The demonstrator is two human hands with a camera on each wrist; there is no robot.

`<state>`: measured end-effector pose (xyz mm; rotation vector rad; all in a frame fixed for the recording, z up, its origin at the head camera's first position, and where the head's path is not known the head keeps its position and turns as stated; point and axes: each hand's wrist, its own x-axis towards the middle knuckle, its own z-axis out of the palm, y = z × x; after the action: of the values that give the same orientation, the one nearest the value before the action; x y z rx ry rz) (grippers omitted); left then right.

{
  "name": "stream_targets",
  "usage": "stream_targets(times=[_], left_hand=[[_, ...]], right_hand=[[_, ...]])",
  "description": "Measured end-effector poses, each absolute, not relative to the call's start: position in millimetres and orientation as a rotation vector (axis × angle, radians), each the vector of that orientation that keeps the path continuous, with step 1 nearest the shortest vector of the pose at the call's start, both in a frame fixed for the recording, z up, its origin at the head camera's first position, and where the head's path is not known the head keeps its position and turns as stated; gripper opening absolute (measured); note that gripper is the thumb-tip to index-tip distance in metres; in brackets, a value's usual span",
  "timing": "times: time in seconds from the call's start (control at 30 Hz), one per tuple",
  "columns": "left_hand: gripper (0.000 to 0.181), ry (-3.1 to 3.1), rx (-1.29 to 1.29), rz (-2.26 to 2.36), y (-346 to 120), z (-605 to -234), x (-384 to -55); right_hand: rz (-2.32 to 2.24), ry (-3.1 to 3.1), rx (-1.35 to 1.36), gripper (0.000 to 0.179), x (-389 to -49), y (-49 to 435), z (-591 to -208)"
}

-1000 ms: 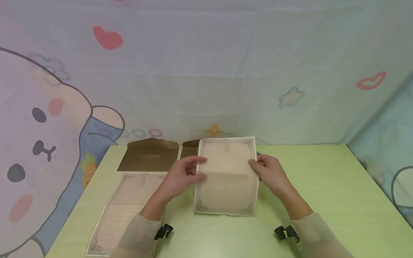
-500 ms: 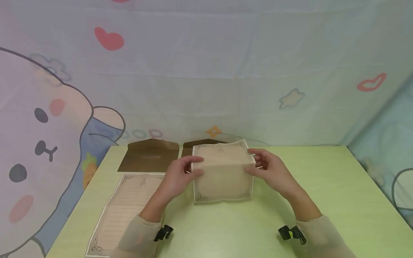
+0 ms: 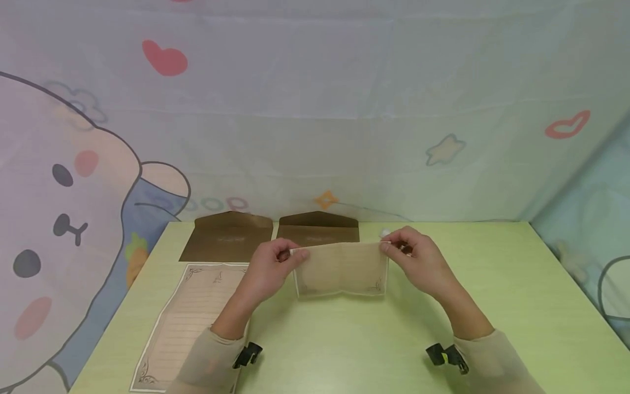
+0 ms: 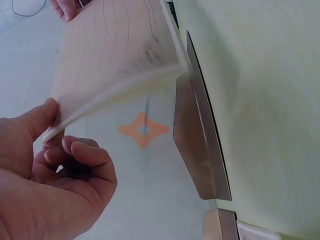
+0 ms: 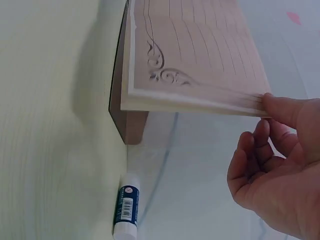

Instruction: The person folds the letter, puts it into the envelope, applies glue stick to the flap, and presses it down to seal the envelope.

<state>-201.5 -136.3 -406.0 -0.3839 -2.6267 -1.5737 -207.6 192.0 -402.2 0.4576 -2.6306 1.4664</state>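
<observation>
A sheet of bordered, lined letter paper (image 3: 340, 271) hangs folded over above the table, its crease at the top. My left hand (image 3: 268, 271) pinches the top left corner between thumb and index finger. At the top right corner, my right hand (image 3: 417, 258) does the same. Both wrist views show the other fingers curled beneath the fold. Lined writing and corner scrollwork face outward on the sheet. A second letter sheet (image 3: 202, 323) lies flat at the left, partly covered by my left forearm.
Two brown envelopes, a left one (image 3: 226, 238) and a right one (image 3: 317, 230), lie with raised flaps along the table's (image 3: 492, 306) back edge. A glue stick (image 5: 126, 212) lies near the right envelope. A printed cloth (image 3: 344, 109) hangs behind.
The held sheet has gone from nearly full height to folded in half, its upper part turned down behind. My right hand has shifted from lower on its edge to the crease corner.
</observation>
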Motion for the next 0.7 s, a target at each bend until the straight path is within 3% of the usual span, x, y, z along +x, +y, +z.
stream_targets(times=[0.23,0.47,0.6,0.7], left_hand=[[0.016,-2.693,-0.391,-1.689,-134.9,-408.8,-200.2],[0.015,-2.689,-0.444,-2.009,-123.5,-410.0,-194.1],[0.032,-2.632,-0.486,-2.253,-114.1,-412.5,-190.1],[0.046,-2.547,-0.545,-2.42,-108.1,-413.6,-187.1]], right_hand=[[1.661,-2.632,0.396,0.026,-211.8,191.2,-407.6],[1.469,-2.481,0.394,0.016,-206.4,180.1,-406.9],[1.242,-2.325,0.638,0.002,-196.0,164.5,-405.5],[0.991,-2.204,0.909,0.013,-190.8,150.8,-407.8]])
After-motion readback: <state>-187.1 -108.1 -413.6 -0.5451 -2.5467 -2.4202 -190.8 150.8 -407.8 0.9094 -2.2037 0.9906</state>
